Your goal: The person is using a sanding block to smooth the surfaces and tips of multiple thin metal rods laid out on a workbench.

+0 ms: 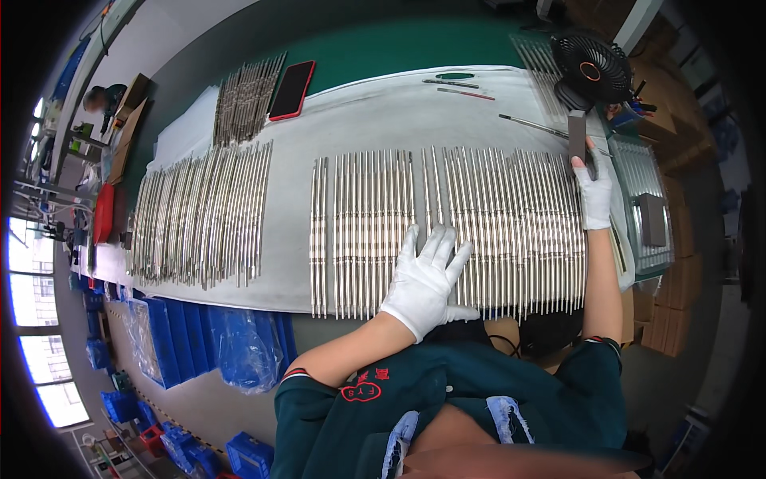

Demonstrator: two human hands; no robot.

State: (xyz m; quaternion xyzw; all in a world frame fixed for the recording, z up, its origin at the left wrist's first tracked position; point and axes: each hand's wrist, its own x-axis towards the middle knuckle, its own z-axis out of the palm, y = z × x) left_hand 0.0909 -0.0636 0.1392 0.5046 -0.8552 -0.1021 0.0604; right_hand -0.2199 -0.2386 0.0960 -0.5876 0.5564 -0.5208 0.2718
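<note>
The left hand (427, 279), in a white glove, lies flat with its fingers (441, 242) spread apart on the middle row of metal rods (447, 231), which lie side by side on a white cloth (375, 112) covering the table; the rods run straight under the palm and out past the fingertips. The right hand (594, 191), also gloved, is at the far right end of that row, its fingers closed around a dark grey block (577, 136) held upright just beyond the rods' upper ends. Another batch of rods (199, 211) lies well apart to the left, near a red phone (292, 89). A small black fan (592, 70) stands just behind the block.
</note>
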